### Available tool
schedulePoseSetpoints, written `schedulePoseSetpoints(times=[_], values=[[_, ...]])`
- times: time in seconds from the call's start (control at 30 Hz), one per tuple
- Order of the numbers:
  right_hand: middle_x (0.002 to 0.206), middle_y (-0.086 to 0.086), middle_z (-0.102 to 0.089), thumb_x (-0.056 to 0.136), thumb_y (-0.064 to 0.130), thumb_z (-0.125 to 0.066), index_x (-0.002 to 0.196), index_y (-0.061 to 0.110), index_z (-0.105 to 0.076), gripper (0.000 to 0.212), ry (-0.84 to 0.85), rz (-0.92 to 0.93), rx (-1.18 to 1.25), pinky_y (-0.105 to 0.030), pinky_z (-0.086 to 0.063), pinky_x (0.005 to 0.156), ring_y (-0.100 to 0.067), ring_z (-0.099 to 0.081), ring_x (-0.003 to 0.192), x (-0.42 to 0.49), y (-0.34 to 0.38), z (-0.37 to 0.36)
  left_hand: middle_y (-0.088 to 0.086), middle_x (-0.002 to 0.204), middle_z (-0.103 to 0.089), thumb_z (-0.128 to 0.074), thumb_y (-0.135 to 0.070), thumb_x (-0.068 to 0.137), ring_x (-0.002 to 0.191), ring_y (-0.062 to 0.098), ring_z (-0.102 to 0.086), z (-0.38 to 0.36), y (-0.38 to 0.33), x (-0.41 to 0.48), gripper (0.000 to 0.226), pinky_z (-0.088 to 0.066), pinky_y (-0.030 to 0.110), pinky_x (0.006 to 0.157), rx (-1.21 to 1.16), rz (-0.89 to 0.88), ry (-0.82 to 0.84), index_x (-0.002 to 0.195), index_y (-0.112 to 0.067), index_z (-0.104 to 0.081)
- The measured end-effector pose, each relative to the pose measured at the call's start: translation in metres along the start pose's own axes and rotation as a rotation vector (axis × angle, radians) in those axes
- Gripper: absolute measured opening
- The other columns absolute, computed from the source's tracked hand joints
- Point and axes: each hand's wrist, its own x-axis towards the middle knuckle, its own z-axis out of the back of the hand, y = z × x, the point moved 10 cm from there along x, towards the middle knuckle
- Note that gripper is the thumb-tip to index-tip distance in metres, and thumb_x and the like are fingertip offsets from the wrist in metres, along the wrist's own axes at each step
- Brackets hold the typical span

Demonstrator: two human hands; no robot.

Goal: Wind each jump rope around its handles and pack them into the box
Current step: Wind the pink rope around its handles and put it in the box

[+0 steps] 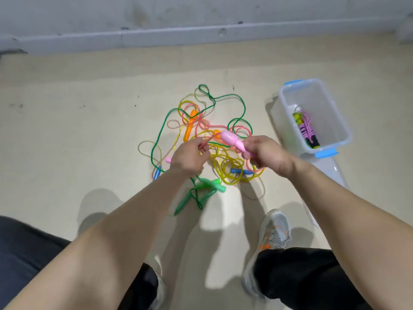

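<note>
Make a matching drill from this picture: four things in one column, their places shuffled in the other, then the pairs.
1. pink plastic jump-rope handle
2. thin pink rope
3. pair of green plastic handles
4. wound purple rope bundle

A. in the clear plastic box
B. pinched by the left hand
C. on the floor near the grey shoe
D. gripped by the right hand

Pairs: 1-D, 2-B, 3-C, 4-A

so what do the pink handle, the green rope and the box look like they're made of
The pink handle, held in the right hand: probably moulded plastic, smooth with a soft sheen. The green rope: likely vinyl or rubbery cord, since it lies in springy loops; not certain. The box: clear plastic, judging by its see-through walls, with blue clips.
</note>
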Motion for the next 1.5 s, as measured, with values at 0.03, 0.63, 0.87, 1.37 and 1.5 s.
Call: schedulePoseSetpoints(times=[0.03, 0.63, 0.87, 1.37, 1.5], values=[[0.059, -0.001, -0.048, 0.098, 0.013, -0.041, 0.081, 0.013, -0.058, 0.024, 0.015, -0.01, 0.109, -0.024, -0.023, 0.045, -0.013, -0.034, 0.043, -0.013, 0.016, 0.001, -0.006, 0.073, -0.065, -0.059, -0.028, 0.094, 0.062, 0.014, -0.064, 0.012, -0.009, -0.005, 0.008, -0.043, 0.03, 0.059, 0.014, -0.003, -0.014, 0.09, -0.021, -0.058], [0.105, -0.008, -0.074, 0.101, 0.03, -0.057, 0.104, 0.016, -0.07, 0.019, 0.028, 0.235, 0.23, -0.027, -0.039, 0.06, -0.016, -0.054, 0.075, -0.104, 0.106, -0.056, 0.011, 0.077, -0.076, -0.04, -0.014, 0.108, 0.066, 0.019, -0.076, 0.146, -0.149, -0.1, 0.018, -0.058, 0.021, 0.053, -1.379, 0.076, 0.131, 0.098, -0.011, -0.054], [0.074, -0.009, -0.067, 0.105, 0.017, -0.05, 0.091, 0.013, -0.053, 0.015, -0.073, 0.168, 0.573, -0.03, -0.057, 0.053, -0.02, -0.066, 0.053, -0.114, 0.106, -0.033, 0.004, 0.101, -0.077, -0.027, -0.047, 0.109, 0.089, 0.016, -0.07, 0.128, -0.097, -0.086, 0.05, -0.052, 0.029, 0.079, -0.97, 0.086, 0.01, 0.108, -0.015, -0.066], [0.071, -0.002, -0.063, 0.107, 0.017, -0.042, 0.086, 0.013, -0.048, 0.022, -0.392, 0.094, 1.027, -0.029, -0.057, 0.047, -0.012, -0.071, 0.056, -0.094, 0.144, 0.056, 0.008, 0.096, -0.073, -0.051, -0.025, 0.104, 0.098, 0.027, -0.067, 0.002, -0.016, -0.104, 0.027, -0.048, 0.04, 0.093, 0.015, -0.073, 0.355, 0.097, -0.005, -0.068], [0.097, -0.015, -0.065, 0.109, 0.031, -0.034, 0.11, 0.01, -0.047, 0.025, -0.373, -0.039, 0.782, -0.038, -0.059, 0.053, -0.022, -0.072, 0.072, -0.071, 0.115, 0.057, 0.009, 0.084, -0.074, -0.036, -0.013, 0.11, 0.079, 0.021, -0.071, 0.025, -0.05, -0.108, 0.031, -0.057, 0.032, 0.08, -0.452, 0.052, 0.371, 0.092, -0.008, -0.06]])
